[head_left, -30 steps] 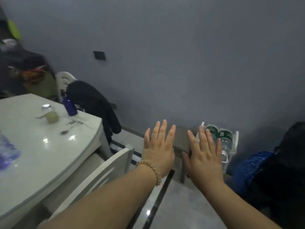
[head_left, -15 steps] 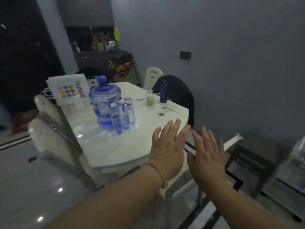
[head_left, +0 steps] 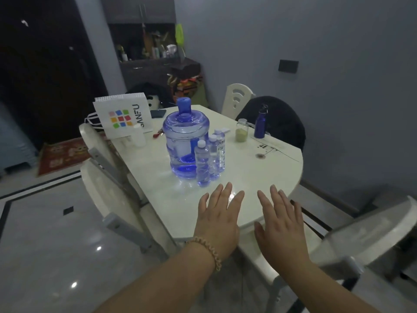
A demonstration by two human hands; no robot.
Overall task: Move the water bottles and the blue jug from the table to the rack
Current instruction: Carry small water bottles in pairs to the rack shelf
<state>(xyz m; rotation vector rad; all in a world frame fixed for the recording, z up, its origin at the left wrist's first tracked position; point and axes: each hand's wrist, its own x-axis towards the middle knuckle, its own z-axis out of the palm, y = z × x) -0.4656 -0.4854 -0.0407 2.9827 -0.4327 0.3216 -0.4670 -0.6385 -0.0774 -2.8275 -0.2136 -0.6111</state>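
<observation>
A blue translucent jug with a blue cap stands near the middle of the white table. Three small clear water bottles stand in a tight row against its right front side. My left hand and my right hand hover flat, palms down, fingers spread, over the table's near edge, in front of the bottles and apart from them. Both hands hold nothing. A bead bracelet sits on my left wrist. The rack is out of view.
Also on the table: a white paper bag, a white cup, a glass jar, a dark blue flask. White chairs stand left, and one at the near right. A dark garment hangs on the far chair.
The view has swung left from the wall and floor rack to the table; jug and bottles now sit centred and closer. Both hands stay open and flat, now over the table's edge.
</observation>
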